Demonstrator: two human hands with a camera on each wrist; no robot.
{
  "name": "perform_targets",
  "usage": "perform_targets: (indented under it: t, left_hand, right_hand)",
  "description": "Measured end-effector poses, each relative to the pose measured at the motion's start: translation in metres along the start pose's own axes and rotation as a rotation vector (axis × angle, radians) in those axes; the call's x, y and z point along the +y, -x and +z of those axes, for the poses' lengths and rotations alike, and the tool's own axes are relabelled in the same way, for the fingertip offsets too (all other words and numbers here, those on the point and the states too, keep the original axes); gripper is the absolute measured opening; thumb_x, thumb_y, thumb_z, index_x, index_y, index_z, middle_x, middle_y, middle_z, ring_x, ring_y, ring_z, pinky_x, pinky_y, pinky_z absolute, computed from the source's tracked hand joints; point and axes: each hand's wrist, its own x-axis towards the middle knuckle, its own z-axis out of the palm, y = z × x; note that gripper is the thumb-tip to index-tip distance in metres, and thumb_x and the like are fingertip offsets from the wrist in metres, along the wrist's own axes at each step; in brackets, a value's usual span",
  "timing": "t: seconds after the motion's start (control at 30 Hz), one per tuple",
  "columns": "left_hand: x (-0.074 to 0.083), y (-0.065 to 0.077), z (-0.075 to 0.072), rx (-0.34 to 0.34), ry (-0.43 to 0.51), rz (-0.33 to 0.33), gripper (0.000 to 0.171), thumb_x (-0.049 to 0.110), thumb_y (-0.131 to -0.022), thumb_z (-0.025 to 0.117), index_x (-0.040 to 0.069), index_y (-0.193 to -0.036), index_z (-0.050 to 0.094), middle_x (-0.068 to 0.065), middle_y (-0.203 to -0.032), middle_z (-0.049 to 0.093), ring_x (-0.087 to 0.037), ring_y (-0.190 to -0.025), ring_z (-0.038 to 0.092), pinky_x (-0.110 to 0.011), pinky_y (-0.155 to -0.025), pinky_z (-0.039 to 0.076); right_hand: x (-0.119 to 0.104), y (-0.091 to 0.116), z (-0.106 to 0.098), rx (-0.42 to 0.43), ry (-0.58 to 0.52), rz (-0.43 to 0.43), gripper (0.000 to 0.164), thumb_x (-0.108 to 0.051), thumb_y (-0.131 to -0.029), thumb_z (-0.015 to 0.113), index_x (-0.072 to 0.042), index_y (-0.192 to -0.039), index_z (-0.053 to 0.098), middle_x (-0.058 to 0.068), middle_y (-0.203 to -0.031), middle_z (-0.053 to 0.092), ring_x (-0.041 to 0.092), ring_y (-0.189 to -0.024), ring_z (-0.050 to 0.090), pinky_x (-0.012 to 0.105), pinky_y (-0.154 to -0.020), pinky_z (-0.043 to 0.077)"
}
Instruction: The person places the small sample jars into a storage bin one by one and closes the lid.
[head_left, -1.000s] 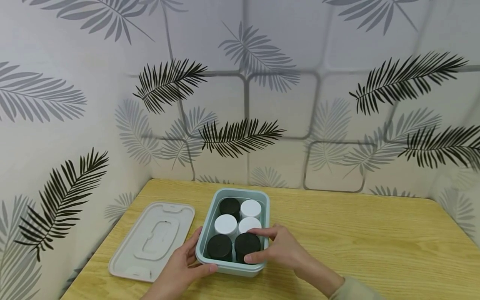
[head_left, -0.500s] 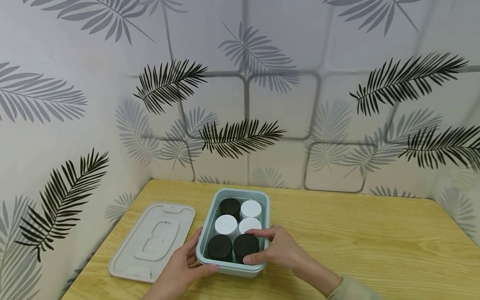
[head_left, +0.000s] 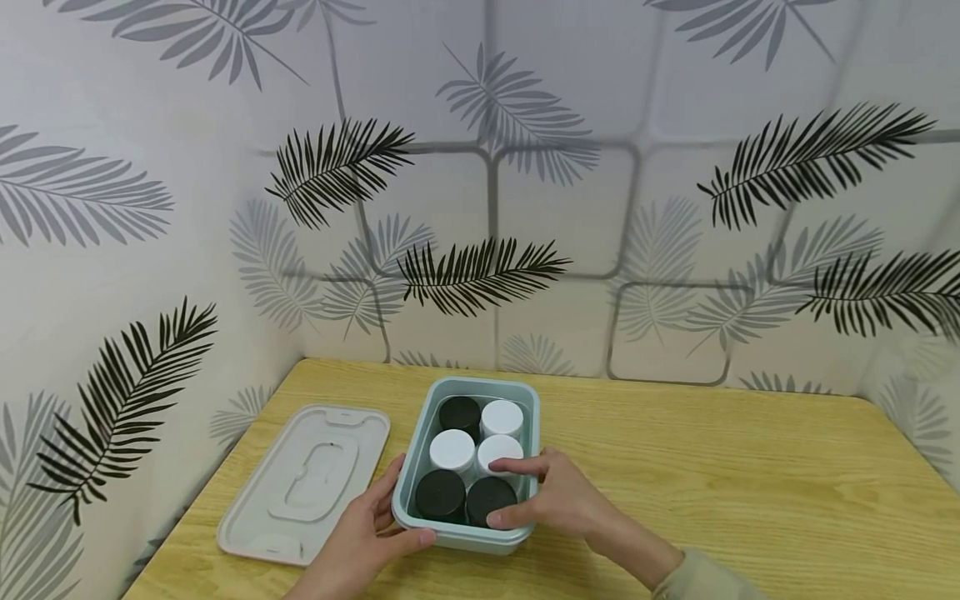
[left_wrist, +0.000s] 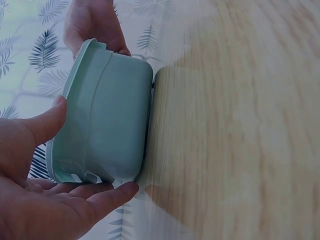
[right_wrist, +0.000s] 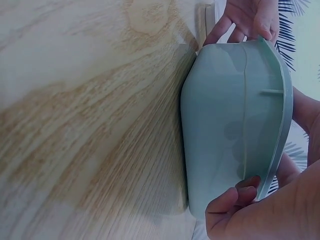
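Note:
A light blue-green plastic box (head_left: 531, 400) stands on the table. Inside are several round jars or canisters in two columns: a black one (head_left: 459, 414) at the back left, white ones (head_left: 452, 450) behind the front row, and a black one (head_left: 440, 495) at front left. My left hand (head_left: 367, 521) grips the box's front left corner, thumb at the front rim, fingers along the side. Over the right rim reaches my right hand (head_left: 562, 496). Its thumb is at the front-right black jar (head_left: 491, 498), and its index finger extends over a white jar (head_left: 500, 452). Its other fingers curl outside the wall.
A pale grey lid (head_left: 315, 475) lies flat on the wooden table (head_left: 712, 467), left of the box. Leaf-patterned walls (head_left: 555, 325) rise behind the table and at its left.
The front-right black jar has sunk lower into the box, between my right thumb and index finger. Both hands and the box have barely moved.

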Motion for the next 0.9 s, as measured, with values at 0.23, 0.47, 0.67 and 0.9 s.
perform_targets:
  t: [0.23,0.47,0.67,0.9]
  left_hand:
    - [0.000,0.002,-0.001,0.000,0.004,-0.006,0.108,0.017,-0.089,0.089,-0.002,-0.167,0.017,-0.030,-0.165,0.030,-0.039,-0.140,0.051,-0.034,-0.102,0.054]
    - [-0.001,0.003,-0.001,0.002,0.003,-0.011,0.107,0.016,-0.088,0.089,0.000,-0.167,0.018,-0.029,-0.166,0.029,-0.039,-0.141,0.050,-0.035,-0.103,0.054]
    - [-0.003,0.002,-0.003,0.005,-0.038,-0.034,0.110,0.019,-0.087,0.090,0.001,-0.168,0.018,-0.029,-0.166,0.028,-0.040,-0.141,0.050,-0.040,-0.104,0.054]
    - [-0.002,0.003,-0.004,0.014,-0.046,-0.031,0.110,0.020,-0.087,0.091,-0.001,-0.167,0.018,-0.029,-0.166,0.028,-0.040,-0.141,0.050,-0.042,-0.104,0.053]
  right_hand:
    - [0.000,0.004,-0.006,-0.039,0.059,-0.037,0.050,-0.030,-0.081,0.092,-0.018,-0.128,0.080,0.006,-0.108,0.063,0.025,-0.105,0.051,0.035,-0.081,0.045]
    - [-0.005,0.020,-0.030,-0.150,0.147,-0.100,0.057,-0.036,-0.091,0.084,-0.019,-0.143,0.070,0.007,-0.116,0.058,0.023,-0.082,0.047,0.030,-0.063,0.042]
    - [-0.013,0.043,-0.046,-0.103,0.221,-0.112,0.067,-0.037,-0.090,0.086,-0.016,-0.149,0.063,0.007,-0.125,0.058,0.024,-0.095,0.049,0.032,-0.066,0.047]
    - [-0.021,0.062,-0.050,-0.148,0.150,-0.121,0.031,-0.025,-0.096,0.081,-0.010,-0.123,0.078,0.000,-0.099,0.070,0.022,-0.084,0.060,0.027,-0.067,0.051]
